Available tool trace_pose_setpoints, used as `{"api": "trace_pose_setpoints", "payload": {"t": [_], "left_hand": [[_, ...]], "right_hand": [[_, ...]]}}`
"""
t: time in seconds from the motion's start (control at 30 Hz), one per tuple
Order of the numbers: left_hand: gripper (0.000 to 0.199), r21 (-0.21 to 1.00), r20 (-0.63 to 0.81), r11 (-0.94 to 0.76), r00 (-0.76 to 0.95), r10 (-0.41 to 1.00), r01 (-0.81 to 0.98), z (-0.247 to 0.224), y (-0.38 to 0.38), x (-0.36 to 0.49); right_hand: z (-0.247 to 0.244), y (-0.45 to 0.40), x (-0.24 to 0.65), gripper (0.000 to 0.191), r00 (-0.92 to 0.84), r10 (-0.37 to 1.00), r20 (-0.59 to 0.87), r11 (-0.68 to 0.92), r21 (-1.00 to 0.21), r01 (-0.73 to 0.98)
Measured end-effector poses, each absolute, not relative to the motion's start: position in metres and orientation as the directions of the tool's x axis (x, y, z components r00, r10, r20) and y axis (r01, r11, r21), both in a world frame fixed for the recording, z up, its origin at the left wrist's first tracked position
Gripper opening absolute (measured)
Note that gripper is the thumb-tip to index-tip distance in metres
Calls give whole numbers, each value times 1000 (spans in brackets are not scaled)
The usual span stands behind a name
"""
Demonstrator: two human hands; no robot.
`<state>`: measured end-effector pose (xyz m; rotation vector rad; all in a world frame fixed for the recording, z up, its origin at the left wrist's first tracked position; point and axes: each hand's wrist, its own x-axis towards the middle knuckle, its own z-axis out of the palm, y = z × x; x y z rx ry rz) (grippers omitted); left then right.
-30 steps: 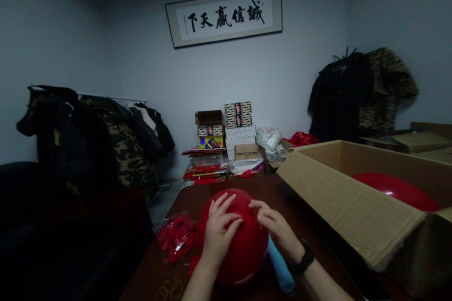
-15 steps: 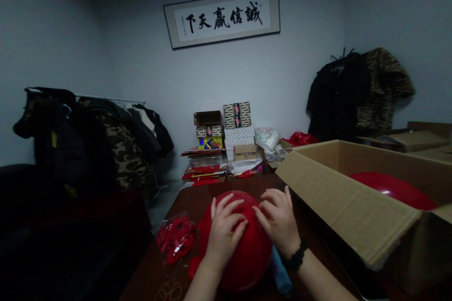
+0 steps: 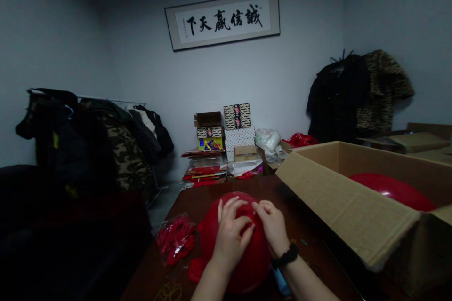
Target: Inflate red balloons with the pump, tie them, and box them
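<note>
Left hand [image 3: 231, 237], right hand [image 3: 271, 225] holding red balloon [image 3: 262, 268]
Both curled over its top; plastic bag [image 3: 175, 240] of red items just left.

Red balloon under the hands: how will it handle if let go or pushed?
The red balloon looks inflated and round, so it is probably very light for its size and apt to roll on the table. Its smooth skin may be slippery, and it will likely give when pressed.
</note>
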<state>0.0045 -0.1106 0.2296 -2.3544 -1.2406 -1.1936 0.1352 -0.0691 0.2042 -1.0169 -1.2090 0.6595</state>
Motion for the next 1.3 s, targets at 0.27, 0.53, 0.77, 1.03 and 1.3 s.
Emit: {"api": "trace_pose_setpoints", "payload": {"t": [0.27, 0.53, 0.77, 1.03, 1.3], "left_hand": [[13, 155, 747, -626, 325, 581, 764, 228, -111, 8], [12, 176, 741, -618, 310, 595, 766, 230, -109, 0], [13, 271, 634, -620, 348, 691, 737, 239, -103, -9], [4, 416, 622, -638, 308, 719, 648, 242, -98, -20], [6, 494, 642, -622, 227, 732, 608, 238, -98, -15]], "right_hand": [[195, -66, 132, 31, 269, 880, 393, 400, -916, 29], [187, -67, 140, 19, 175, 836, 520, 516, -853, 72], [185, -66, 155, 21, 6, 777, 630, 627, -774, 85], [190, -69, 163, 37, -223, 691, 687, 711, -591, 382], [199, -80, 150, 31, -228, 655, 720, 705, -475, 526]]}}
